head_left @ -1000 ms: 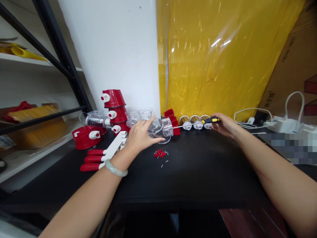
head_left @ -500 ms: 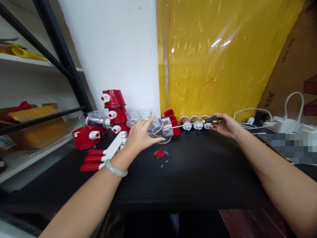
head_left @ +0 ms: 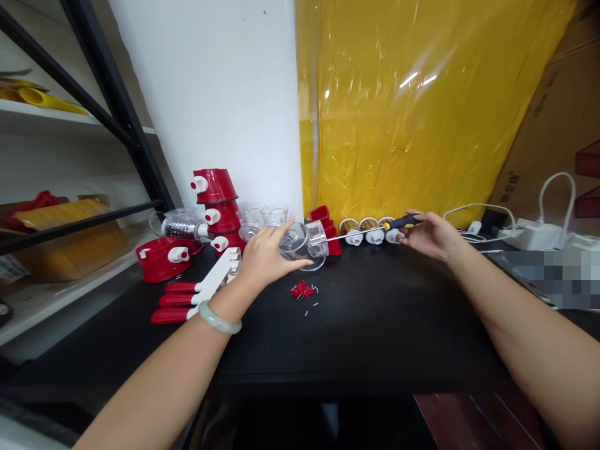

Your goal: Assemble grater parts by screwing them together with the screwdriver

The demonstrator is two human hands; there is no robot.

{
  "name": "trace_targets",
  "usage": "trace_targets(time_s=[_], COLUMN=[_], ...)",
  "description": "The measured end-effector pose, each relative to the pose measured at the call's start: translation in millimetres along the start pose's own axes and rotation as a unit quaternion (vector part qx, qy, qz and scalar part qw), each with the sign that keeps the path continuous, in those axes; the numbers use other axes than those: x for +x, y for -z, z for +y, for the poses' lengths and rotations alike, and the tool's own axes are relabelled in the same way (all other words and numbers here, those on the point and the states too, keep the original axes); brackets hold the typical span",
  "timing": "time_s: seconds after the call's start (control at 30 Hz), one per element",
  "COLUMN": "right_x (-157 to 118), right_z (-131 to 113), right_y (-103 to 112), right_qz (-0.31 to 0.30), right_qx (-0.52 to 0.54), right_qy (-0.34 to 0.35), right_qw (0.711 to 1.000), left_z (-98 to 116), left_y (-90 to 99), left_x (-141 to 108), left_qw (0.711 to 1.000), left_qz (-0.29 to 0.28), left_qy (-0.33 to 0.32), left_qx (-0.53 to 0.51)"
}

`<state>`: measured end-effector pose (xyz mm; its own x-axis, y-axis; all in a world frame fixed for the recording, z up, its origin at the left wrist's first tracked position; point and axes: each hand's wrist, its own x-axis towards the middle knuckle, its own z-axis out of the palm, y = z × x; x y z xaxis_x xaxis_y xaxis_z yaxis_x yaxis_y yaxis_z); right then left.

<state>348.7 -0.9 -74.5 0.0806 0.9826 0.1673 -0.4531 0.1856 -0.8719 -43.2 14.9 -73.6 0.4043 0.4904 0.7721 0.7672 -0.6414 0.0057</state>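
My left hand [head_left: 269,253] grips a clear plastic housing [head_left: 317,240] that lies on its side, thumb below and fingers above. In my right hand [head_left: 429,235] is the black and yellow handle of a screwdriver [head_left: 398,223]. Its long shaft points left, and the tip meets the housing's right end; whether it sits in a screw I cannot tell. In front of the housing, small red parts [head_left: 302,289] lie in a heap with several small screws [head_left: 315,304] scattered about them.
Red bases [head_left: 216,187] stand stacked at the back left, beside white arms with red handles [head_left: 175,300]. Drum graters [head_left: 374,231] line the back, near red plastic parts [head_left: 319,214]. A white charger and cable [head_left: 539,236] lie at right. A black shelf frame [head_left: 112,94] rises at left.
The screwdriver handle has tilted up slightly, and the fingers of my right hand have shifted around it. My left hand and the clear housing stay in place.
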Motion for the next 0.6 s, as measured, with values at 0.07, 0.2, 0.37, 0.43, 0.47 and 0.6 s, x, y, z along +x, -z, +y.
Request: trace_targets(time_s=[0.07, 0.2, 0.37, 0.43, 0.47, 0.6], right_x=[-3, 2, 9, 7, 5, 0], right_z=[-3, 2, 9, 6, 5, 2], right_y=[0, 4, 7, 6, 5, 4], right_qz=[-0.01, -0.002, 0.011, 0.003, -0.006, -0.018], right_qx=[0.012, -0.086, -0.112, -0.065, -0.044, -0.024], right_qy=[-0.008, -0.037, 0.008, 0.014, 0.01, -0.031], right_qw=[1.0, 0.996, 0.994, 0.998, 0.999, 0.999], left_z=[1, 0, -1, 0, 1, 3], left_y=[1.0, 0.4, -0.8, 0.0, 0.5, 2.1], left_x=[0, 0, -1, 0, 0, 0], left_qw=[1.0, 1.0, 1.0, 1.0, 1.0, 1.0], left_qz=[0.001, -0.001, -0.002, 0.001, 0.002, 0.006], left_qy=[0.001, 0.002, 0.003, 0.007, 0.008, 0.009], left_qx=[-0.005, -0.001, -0.002, -0.007, -0.01, -0.017])
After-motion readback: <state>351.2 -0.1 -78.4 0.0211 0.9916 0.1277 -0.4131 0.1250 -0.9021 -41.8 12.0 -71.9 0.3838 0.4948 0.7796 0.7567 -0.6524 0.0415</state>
